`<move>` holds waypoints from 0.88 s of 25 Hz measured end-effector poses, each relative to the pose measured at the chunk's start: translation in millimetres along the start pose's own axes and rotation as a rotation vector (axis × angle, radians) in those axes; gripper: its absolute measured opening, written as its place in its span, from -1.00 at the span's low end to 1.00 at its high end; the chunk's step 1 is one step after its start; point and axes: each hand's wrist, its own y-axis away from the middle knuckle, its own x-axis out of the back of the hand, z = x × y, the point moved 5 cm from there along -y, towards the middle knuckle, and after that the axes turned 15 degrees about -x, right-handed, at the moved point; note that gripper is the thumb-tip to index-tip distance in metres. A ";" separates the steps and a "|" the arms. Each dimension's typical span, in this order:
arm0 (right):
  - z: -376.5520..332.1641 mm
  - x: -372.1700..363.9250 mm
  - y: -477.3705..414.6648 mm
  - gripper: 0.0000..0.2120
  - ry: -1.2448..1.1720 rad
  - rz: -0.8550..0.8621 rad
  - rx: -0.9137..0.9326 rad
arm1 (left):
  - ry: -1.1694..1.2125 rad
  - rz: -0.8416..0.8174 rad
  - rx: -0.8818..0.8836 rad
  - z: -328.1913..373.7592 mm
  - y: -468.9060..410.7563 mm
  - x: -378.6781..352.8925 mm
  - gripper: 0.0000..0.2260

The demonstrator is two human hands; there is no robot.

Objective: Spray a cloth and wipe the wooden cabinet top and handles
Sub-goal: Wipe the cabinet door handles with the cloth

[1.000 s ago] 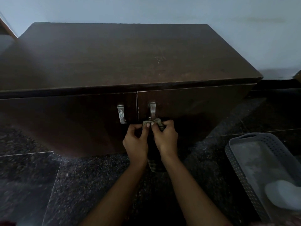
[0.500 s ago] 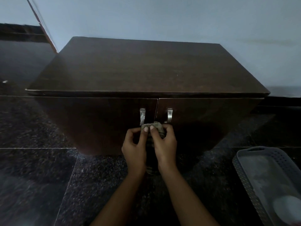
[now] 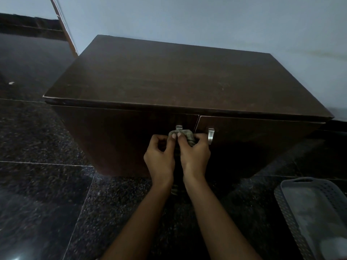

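Note:
A dark wooden cabinet (image 3: 169,79) stands against the pale wall, with two doors and two metal handles. A greenish cloth (image 3: 185,133) is wrapped around the left door's handle (image 3: 179,127), of which only the top shows. My left hand (image 3: 159,158) and my right hand (image 3: 195,156) both pinch the cloth at that handle, thumbs meeting. A tail of the cloth hangs down between my wrists. The right door's handle (image 3: 210,136) is bare, just right of my right hand.
A grey perforated plastic basket (image 3: 289,203) sits on the dark speckled tile floor (image 3: 47,184) at the lower right. A wooden door frame (image 3: 63,27) rises at the upper left beside the wall.
Both hands have carried the cloth from the right door's handle to the left door's handle. The view has swung left, so the cabinet sits further right in frame.

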 end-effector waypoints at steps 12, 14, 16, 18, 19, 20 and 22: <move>-3.3 -3.6 -1.6 -0.81 -0.006 -0.045 -0.099 | 0.014 -0.059 0.021 1.0 -7.3 3.3 -0.87; 3.2 -1.7 1.0 -0.82 0.003 -0.048 -0.114 | 0.003 -0.040 0.034 -2.4 1.7 4.5 -0.87; 1.5 -0.9 0.6 -0.83 -0.008 -0.052 -0.105 | 0.018 -0.026 0.023 -1.6 2.3 3.9 -0.86; -5.8 -0.8 -3.3 -0.83 -0.015 -0.048 -0.090 | 0.035 -0.026 0.010 2.3 -5.3 2.9 -0.86; -8.7 -1.2 -4.5 -0.83 -0.016 -0.049 -0.080 | 0.043 -0.033 0.006 4.6 -8.7 2.5 -0.86; -8.7 -2.0 -4.8 -0.83 -0.021 -0.052 -0.076 | 0.044 -0.041 0.002 5.1 -10.0 2.3 -0.87; -2.0 -2.3 -2.3 -0.82 -0.041 -0.074 -0.089 | 0.045 -0.051 0.005 1.9 -5.5 2.4 -0.88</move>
